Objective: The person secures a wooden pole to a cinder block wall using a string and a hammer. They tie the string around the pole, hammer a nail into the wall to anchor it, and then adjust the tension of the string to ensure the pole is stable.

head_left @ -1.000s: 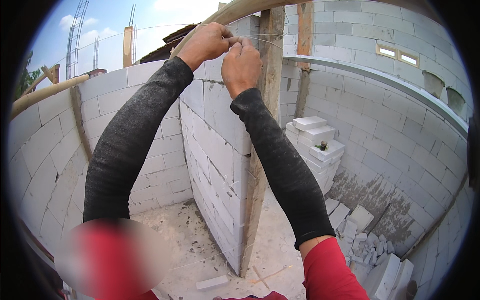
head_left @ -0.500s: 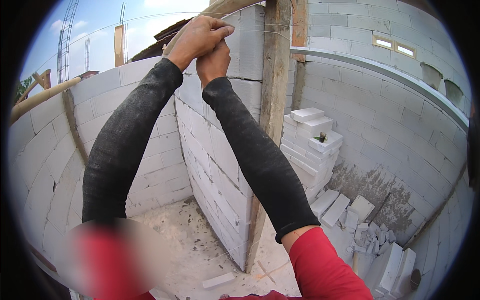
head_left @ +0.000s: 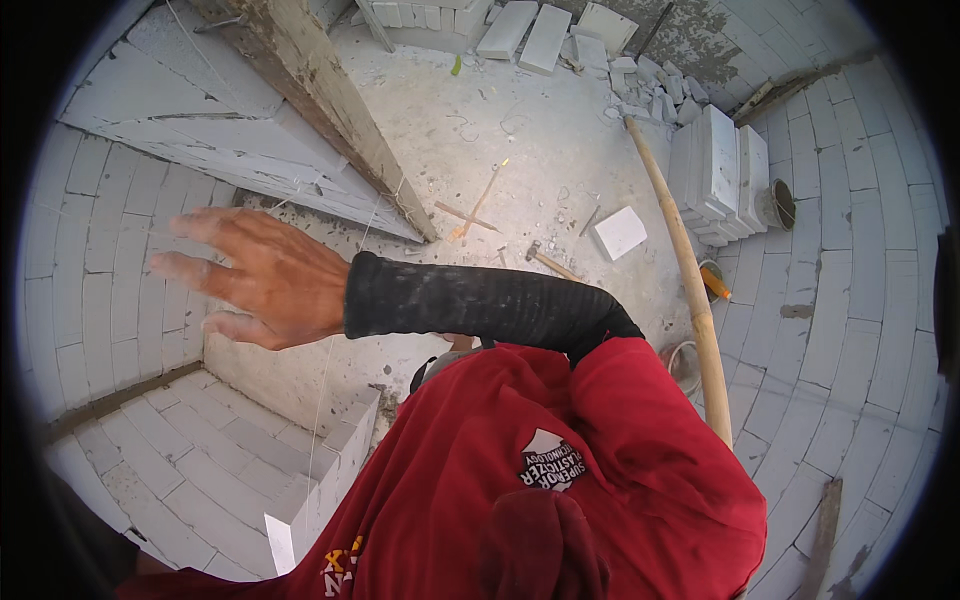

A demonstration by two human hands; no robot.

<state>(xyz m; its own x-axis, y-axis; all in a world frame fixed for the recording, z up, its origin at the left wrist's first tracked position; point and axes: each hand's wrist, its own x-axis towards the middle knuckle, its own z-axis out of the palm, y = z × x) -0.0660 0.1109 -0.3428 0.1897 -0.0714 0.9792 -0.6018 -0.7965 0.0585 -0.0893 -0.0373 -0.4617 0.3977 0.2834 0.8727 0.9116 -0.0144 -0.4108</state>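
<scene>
My right hand (head_left: pixel 262 280) is out across my front toward the left, back of the hand up, fingers and thumb spread wide, no object visible in it; fingertips are a bit blurred, so can't tell if a thin strand lies against them. Left hand is out of view, state can't be told. Nearest thing is the thin white string (head_left: pixel 322 400): runs from by the wooden post (head_left: pixel 330 110), passes behind my wrist and drops toward the near left, over the low block wall (head_left: pixel 352 428). Can't tell if wrist and string touch. Block partition (head_left: pixel 210 85) stands at far left, right beside the post. On the floor (head_left: pixel 420 75) to the right of the post: claw hammer (head_left: pixel 550 262), then a loose white block (head_left: pixel 620 233), both well apart from my hand. Bamboo pole (head_left: pixel 690 270) leans further right; broken blocks (head_left: pixel 655 90) lie at the far side. My judgement: step in hand is a free reach around the string, not a grip. Taking hold of it would call for bringing thumb and forefinger together on the line, lightly, since it's thin and easily snagged on the cuff (head_left: pixel 365 295).
</scene>
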